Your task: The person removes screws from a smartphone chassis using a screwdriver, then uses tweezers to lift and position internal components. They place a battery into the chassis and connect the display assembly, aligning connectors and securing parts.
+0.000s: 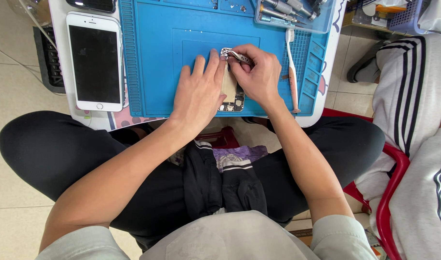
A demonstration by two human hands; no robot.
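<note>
An opened phone body (231, 94) with its circuit parts showing lies on the blue work mat (157, 58). My left hand (198, 91) lies flat over its left side and holds it down. My right hand (256, 72) pinches metal tweezers (235, 54), whose tip touches the top of the phone body. Most of the phone body is hidden under both hands.
A white phone screen panel (94, 61) lies on the table to the left of the mat. A toothbrush (291, 67) lies on the mat's right side. A clear tray (297, 14) with screwdrivers sits at the back right. Another person in white striped clothing (418, 120) sits to the right.
</note>
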